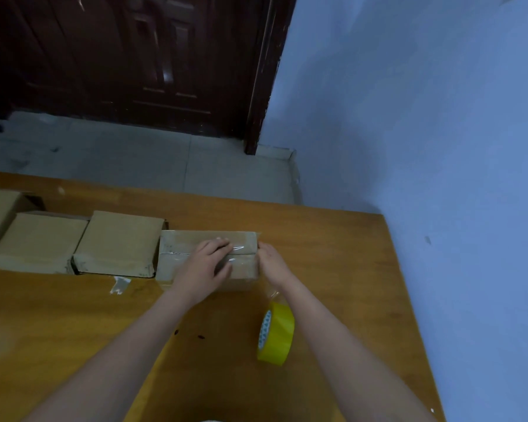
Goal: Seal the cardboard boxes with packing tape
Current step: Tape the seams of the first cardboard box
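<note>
A closed cardboard box [180,248] lies on the wooden table [333,269], with clear tape running along its top seam. My left hand [206,258] rests flat on the box top, fingers pressing the tape. My right hand [270,263] is at the box's right edge, fingers against its side where the tape goes over; its fingertips are hidden. A strip of clear tape runs from there down to a yellow tape roll [276,333], which stands on edge on the table between my forearms.
Several more cardboard boxes [119,242] stand in a row to the left, touching the taped one. A scrap of tape [119,284] is stuck on the table in front of them. A blue wall runs along the table's right side.
</note>
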The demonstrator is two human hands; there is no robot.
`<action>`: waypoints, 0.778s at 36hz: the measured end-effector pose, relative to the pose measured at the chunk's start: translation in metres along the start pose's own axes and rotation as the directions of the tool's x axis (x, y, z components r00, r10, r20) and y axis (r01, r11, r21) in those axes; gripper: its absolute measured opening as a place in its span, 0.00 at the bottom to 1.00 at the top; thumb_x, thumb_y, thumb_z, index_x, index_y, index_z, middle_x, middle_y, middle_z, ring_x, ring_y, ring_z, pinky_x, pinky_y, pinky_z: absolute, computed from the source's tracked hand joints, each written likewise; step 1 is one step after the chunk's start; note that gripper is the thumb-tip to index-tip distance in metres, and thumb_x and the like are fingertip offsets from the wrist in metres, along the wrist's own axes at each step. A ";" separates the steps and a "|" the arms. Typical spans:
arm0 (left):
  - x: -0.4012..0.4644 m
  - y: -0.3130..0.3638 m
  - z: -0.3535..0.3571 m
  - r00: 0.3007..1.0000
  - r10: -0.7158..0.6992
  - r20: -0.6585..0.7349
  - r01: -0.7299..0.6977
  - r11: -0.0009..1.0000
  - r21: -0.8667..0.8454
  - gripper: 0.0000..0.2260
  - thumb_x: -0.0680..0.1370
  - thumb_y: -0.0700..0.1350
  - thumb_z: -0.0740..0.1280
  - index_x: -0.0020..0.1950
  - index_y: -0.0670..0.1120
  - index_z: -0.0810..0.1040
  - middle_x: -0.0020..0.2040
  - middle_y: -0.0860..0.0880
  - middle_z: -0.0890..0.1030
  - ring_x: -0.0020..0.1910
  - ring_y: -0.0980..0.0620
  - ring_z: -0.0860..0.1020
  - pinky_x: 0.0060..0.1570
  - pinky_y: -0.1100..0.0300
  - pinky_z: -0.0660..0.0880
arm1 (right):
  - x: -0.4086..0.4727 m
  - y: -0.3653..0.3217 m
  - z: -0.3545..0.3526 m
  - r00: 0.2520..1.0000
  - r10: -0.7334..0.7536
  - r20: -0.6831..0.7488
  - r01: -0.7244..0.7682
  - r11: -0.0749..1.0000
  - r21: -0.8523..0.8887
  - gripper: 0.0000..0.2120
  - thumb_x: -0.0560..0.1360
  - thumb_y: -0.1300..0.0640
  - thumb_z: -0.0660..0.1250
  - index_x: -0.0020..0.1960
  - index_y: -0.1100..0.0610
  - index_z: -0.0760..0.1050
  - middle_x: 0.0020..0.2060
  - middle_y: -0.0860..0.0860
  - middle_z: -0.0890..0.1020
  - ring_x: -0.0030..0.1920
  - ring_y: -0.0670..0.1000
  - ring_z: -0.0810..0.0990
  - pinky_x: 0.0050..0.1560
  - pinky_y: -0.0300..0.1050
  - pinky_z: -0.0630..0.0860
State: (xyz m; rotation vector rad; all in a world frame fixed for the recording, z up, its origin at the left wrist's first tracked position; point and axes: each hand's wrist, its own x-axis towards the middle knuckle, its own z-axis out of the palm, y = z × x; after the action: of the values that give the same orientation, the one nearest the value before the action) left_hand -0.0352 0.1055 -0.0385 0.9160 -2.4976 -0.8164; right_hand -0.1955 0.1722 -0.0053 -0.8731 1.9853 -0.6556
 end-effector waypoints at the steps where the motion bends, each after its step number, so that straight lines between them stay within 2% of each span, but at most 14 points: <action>1: 0.000 0.000 0.000 1.000 -0.001 -0.004 0.001 1.000 -0.002 0.18 0.79 0.45 0.66 0.67 0.42 0.75 0.67 0.47 0.74 0.67 0.48 0.67 0.67 0.51 0.66 | 0.002 0.000 -0.005 1.000 0.012 -0.004 -0.012 0.999 -0.042 0.19 0.79 0.56 0.52 0.57 0.63 0.77 0.57 0.59 0.79 0.59 0.57 0.75 0.56 0.46 0.70; 3: 0.000 -0.001 0.000 1.000 -0.005 -0.010 0.005 1.000 -0.007 0.18 0.79 0.48 0.64 0.67 0.42 0.75 0.66 0.47 0.74 0.67 0.49 0.67 0.66 0.50 0.68 | 0.008 0.001 -0.017 0.996 0.040 -0.082 -0.050 0.991 -0.124 0.16 0.79 0.60 0.54 0.56 0.66 0.77 0.55 0.61 0.80 0.57 0.60 0.76 0.54 0.48 0.71; 5: -0.001 -0.001 0.000 1.000 0.004 -0.020 -0.005 1.000 -0.017 0.22 0.78 0.54 0.59 0.66 0.41 0.76 0.65 0.47 0.75 0.66 0.51 0.66 0.64 0.51 0.69 | 0.015 0.003 -0.028 0.979 0.043 -0.200 -0.081 0.980 -0.182 0.14 0.78 0.60 0.58 0.59 0.64 0.76 0.57 0.60 0.79 0.59 0.60 0.76 0.57 0.50 0.73; 7: -0.001 -0.002 0.000 1.000 -0.004 -0.016 0.003 1.000 -0.020 0.20 0.79 0.52 0.61 0.66 0.42 0.76 0.66 0.48 0.75 0.67 0.50 0.67 0.65 0.52 0.68 | 0.024 0.001 -0.036 0.973 -0.024 -0.229 -0.039 0.963 -0.266 0.17 0.77 0.59 0.62 0.65 0.61 0.72 0.62 0.57 0.76 0.63 0.58 0.73 0.62 0.53 0.71; 9: 0.000 -0.003 0.002 1.000 -0.008 -0.013 0.008 1.000 -0.025 0.18 0.79 0.48 0.64 0.67 0.42 0.75 0.67 0.48 0.74 0.67 0.49 0.67 0.66 0.52 0.67 | 0.033 -0.003 -0.041 0.986 -0.093 -0.136 0.030 0.914 -0.404 0.23 0.76 0.56 0.64 0.70 0.55 0.68 0.68 0.54 0.71 0.68 0.56 0.68 0.67 0.55 0.66; 12: 0.000 -0.004 0.002 0.999 0.014 -0.030 -0.015 1.000 -0.011 0.21 0.78 0.52 0.61 0.65 0.41 0.77 0.65 0.48 0.76 0.65 0.53 0.66 0.64 0.52 0.69 | 0.044 -0.013 -0.047 0.989 -0.147 0.022 0.123 0.727 -0.675 0.21 0.78 0.50 0.63 0.70 0.49 0.69 0.69 0.51 0.69 0.71 0.54 0.64 0.71 0.61 0.56; 15: 0.000 -0.004 0.002 0.999 0.013 -0.038 -0.013 1.000 0.000 0.18 0.79 0.48 0.65 0.66 0.42 0.76 0.66 0.49 0.75 0.66 0.54 0.65 0.64 0.57 0.66 | 0.053 -0.022 -0.050 0.978 -0.153 0.143 0.207 0.608 -0.767 0.17 0.78 0.51 0.63 0.66 0.49 0.74 0.66 0.51 0.74 0.70 0.54 0.64 0.72 0.63 0.50; 17: -0.001 -0.003 0.002 0.999 0.008 -0.042 -0.008 1.000 -0.003 0.18 0.79 0.48 0.64 0.67 0.42 0.75 0.67 0.50 0.74 0.67 0.55 0.64 0.64 0.58 0.64 | 0.058 -0.028 -0.052 0.966 -0.152 0.208 0.258 0.551 -0.794 0.14 0.78 0.53 0.64 0.63 0.49 0.76 0.63 0.52 0.77 0.67 0.55 0.68 0.71 0.60 0.53; 19: -0.001 -0.003 0.001 0.999 0.018 -0.043 -0.018 1.000 -0.008 0.20 0.78 0.49 0.63 0.66 0.42 0.76 0.66 0.49 0.75 0.66 0.55 0.64 0.63 0.57 0.66 | 0.060 -0.033 -0.053 0.955 -0.143 0.262 0.297 0.513 -0.805 0.13 0.77 0.54 0.64 0.61 0.51 0.77 0.60 0.53 0.79 0.63 0.56 0.72 0.65 0.53 0.64; 21: -0.001 -0.005 0.002 0.999 0.016 -0.036 -0.017 1.000 -0.014 0.19 0.78 0.48 0.64 0.67 0.42 0.76 0.66 0.49 0.75 0.67 0.54 0.65 0.64 0.55 0.67 | 0.060 -0.039 -0.055 0.946 -0.137 0.293 0.322 0.479 -0.816 0.13 0.77 0.54 0.64 0.60 0.53 0.78 0.56 0.55 0.80 0.58 0.58 0.76 0.52 0.47 0.70; 24: -0.001 -0.006 0.004 0.999 0.019 -0.045 -0.019 1.000 -0.007 0.19 0.78 0.49 0.64 0.67 0.43 0.76 0.66 0.50 0.75 0.67 0.55 0.64 0.65 0.55 0.67 | 0.059 -0.042 -0.055 0.948 -0.148 0.280 0.317 0.453 -0.833 0.11 0.76 0.55 0.64 0.56 0.54 0.80 0.53 0.56 0.81 0.53 0.58 0.79 0.43 0.44 0.71; 28: -0.001 -0.004 0.004 0.998 0.022 -0.053 -0.022 1.000 0.005 0.17 0.78 0.45 0.66 0.67 0.43 0.76 0.66 0.49 0.75 0.67 0.53 0.66 0.64 0.54 0.68 | 0.056 -0.039 -0.051 0.961 -0.139 0.238 0.276 0.499 -0.822 0.11 0.76 0.58 0.62 0.54 0.57 0.80 0.50 0.58 0.81 0.50 0.59 0.79 0.40 0.43 0.68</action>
State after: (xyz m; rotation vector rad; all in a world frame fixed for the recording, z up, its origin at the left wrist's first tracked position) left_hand -0.0346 0.1053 -0.0446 0.8981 -2.4605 -0.7694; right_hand -0.2486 0.1106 0.0211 -1.7164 2.0467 0.3678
